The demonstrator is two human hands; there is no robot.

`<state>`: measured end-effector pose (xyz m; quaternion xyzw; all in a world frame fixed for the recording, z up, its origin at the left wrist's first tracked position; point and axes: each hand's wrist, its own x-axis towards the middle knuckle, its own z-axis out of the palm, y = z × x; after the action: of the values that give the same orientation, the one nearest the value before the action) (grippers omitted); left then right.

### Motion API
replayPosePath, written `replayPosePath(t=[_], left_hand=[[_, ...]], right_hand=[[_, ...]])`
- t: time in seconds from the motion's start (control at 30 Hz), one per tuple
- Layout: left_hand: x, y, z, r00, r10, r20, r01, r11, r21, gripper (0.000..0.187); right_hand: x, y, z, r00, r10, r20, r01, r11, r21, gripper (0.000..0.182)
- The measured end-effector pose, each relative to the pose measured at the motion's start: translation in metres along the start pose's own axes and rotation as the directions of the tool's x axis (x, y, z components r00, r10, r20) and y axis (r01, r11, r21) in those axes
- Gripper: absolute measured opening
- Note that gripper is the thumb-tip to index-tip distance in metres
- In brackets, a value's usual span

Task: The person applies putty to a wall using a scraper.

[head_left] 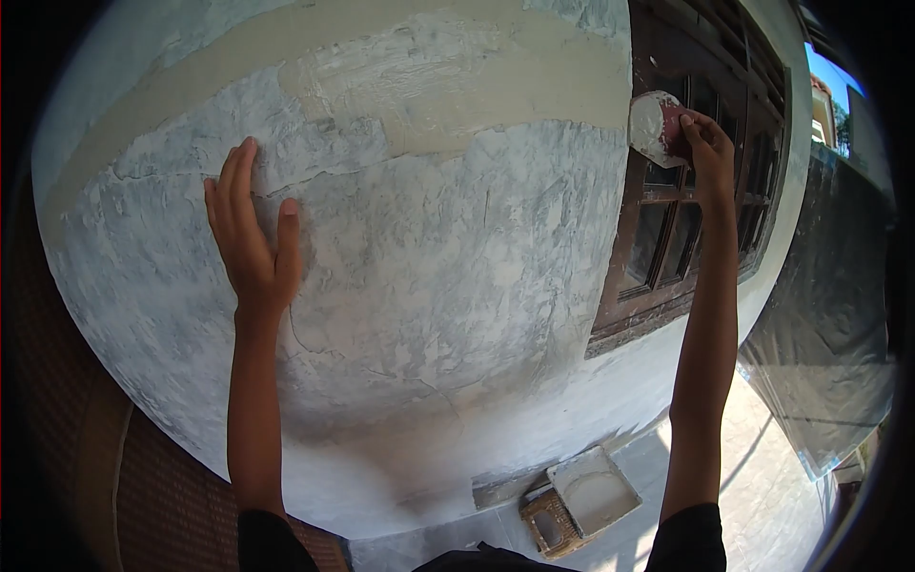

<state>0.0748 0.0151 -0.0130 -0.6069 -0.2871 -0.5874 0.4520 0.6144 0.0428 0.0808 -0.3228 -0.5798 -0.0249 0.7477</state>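
Observation:
My left hand lies flat against the grey patchy plaster wall, fingers together and pointing up, thumb apart, holding nothing. My right hand is raised at the upper right and grips a putty scraper, its white-coated blade held near the wall's edge beside the dark wooden window frame. A beige band of fresh smooth filler runs across the wall above both hands.
A square tray of white filler sits on the floor below, resting on a woven basket. The brown window with several panes stands right of the wall. A grey sheet hangs at the far right. The paved floor is sunlit.

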Motion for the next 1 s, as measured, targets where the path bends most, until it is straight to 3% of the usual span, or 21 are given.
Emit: replayPosePath(t=[0.07,0.17,0.37,0.43,0.53,0.57,0.63,0.67,0.77,0.9,0.97,1.0], left_hand=[[0.0,0.0,-0.001,1.0,0.006,0.002,-0.006,1.0,-0.001,0.054],[0.0,-0.001,0.0,1.0,-0.001,0.015,0.002,1.0,-0.005,0.056],[0.0,0.001,-0.001,1.0,-0.014,0.009,0.014,1.0,-0.006,0.056],[0.001,0.001,-0.001,1.0,-0.017,0.015,0.017,1.0,-0.002,0.056],[0.0,0.001,-0.001,1.0,-0.019,0.02,0.019,1.0,-0.006,0.056],[0.0,0.0,-0.001,1.0,-0.019,0.023,0.02,1.0,-0.01,0.056],[0.0,-0.002,-0.001,1.0,-0.012,0.02,0.013,1.0,-0.004,0.056],[-0.001,-0.002,-0.001,1.0,-0.009,0.024,0.009,1.0,0.0,0.056],[-0.002,-0.003,-0.001,1.0,-0.002,0.013,0.002,1.0,0.002,0.056],[-0.002,-0.002,0.0,1.0,-0.015,0.002,0.015,1.0,-0.012,0.056],[-0.003,-0.003,0.001,1.0,0.002,-0.01,-0.002,1.0,-0.016,0.057],[-0.003,-0.002,0.001,1.0,-0.003,-0.013,0.003,1.0,-0.019,0.057]], right_hand=[[-0.006,0.0,-0.008,0.999,0.017,-0.049,-0.019,0.999,-0.037,0.026],[-0.009,-0.019,0.005,0.998,0.023,-0.062,-0.016,0.994,0.11,0.028],[-0.035,-0.097,0.126,0.957,-0.223,0.185,0.157,0.936,0.316,0.031],[-0.048,-0.12,0.169,0.939,-0.274,0.209,0.222,0.944,0.243,0.031],[-0.059,-0.152,0.213,0.939,-0.219,0.266,0.166,0.964,0.207,0.023],[-0.063,-0.159,0.215,0.939,-0.218,0.265,0.164,0.964,0.209,0.023],[-0.072,-0.17,0.213,0.939,-0.268,0.215,0.277,0.961,-0.015,0.018],[-0.053,-0.141,0.215,0.939,-0.243,0.245,0.247,0.969,0.015,0.028],[-0.035,-0.121,0.18,0.966,-0.165,0.199,0.177,0.983,-0.045,0.028],[-0.013,-0.08,0.11,0.99,-0.08,0.12,0.074,0.996,0.053,0.03],[-0.015,-0.083,0.095,0.993,-0.08,0.087,0.083,0.996,-0.036,0.032],[-0.017,-0.087,0.094,0.99,-0.085,0.109,0.078,0.994,0.071,0.031]])
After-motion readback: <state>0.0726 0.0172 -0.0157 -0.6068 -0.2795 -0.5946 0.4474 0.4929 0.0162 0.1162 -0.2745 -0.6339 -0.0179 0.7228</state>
